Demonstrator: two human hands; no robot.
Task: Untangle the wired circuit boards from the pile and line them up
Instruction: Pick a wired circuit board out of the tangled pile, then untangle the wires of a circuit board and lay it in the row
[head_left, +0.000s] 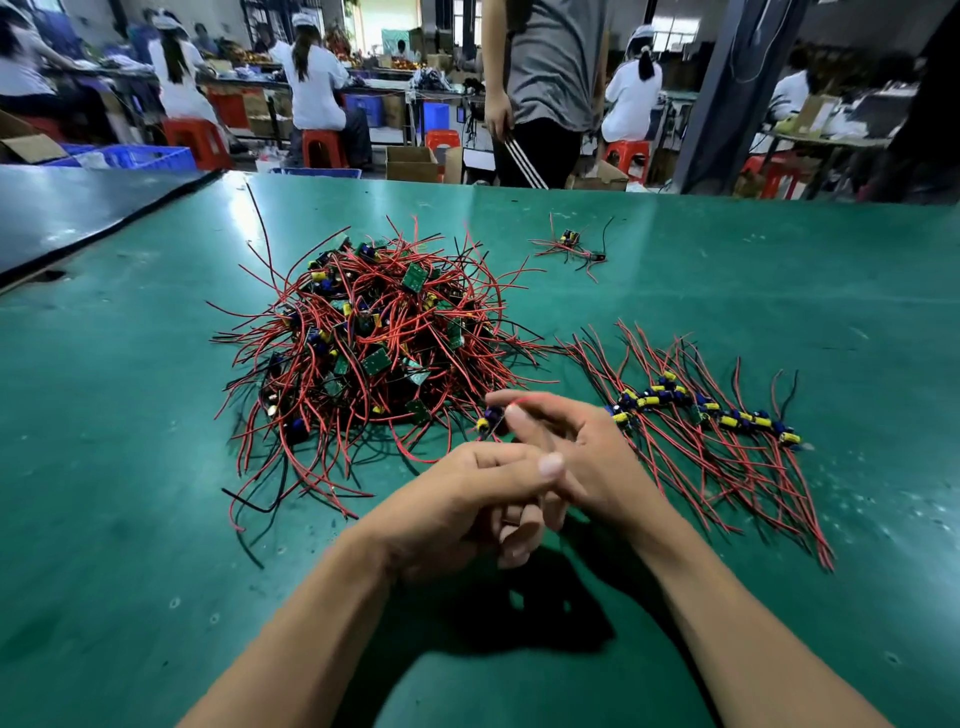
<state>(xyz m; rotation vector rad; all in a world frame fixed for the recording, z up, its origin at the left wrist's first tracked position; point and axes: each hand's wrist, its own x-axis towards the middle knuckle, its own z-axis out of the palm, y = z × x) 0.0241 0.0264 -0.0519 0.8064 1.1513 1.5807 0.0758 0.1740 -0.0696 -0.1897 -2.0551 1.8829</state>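
Just before the tangled pile (363, 343), left of the lined-up row (701, 410) on the worktop (130, 467), the right hand (587, 457) pinches the red lead (521, 400) of a wired circuit board (491, 418); the left hand (457, 499) overlaps it, grip unclear. Light, springy, snag-prone: likely better held by the board itself.

The green mat (156, 519) on the table is smooth, with a soft sheen that catches broad pale streaks of light, and its near part is flecked with small scuffs. At the left lies a dark sheet (78, 208), glossier still. The wires (291, 358) have smooth red and black plastic coats. The boards (414, 277) show flat matt green faces, and the capacitors (655, 400) carry shiny yellow and blue sleeves. Behind, the stools (323, 147) and crates (148, 157) are moulded plastic, the boxes (410, 162) plain matt cardboard, the grey shirt (556, 62) soft creased cloth.
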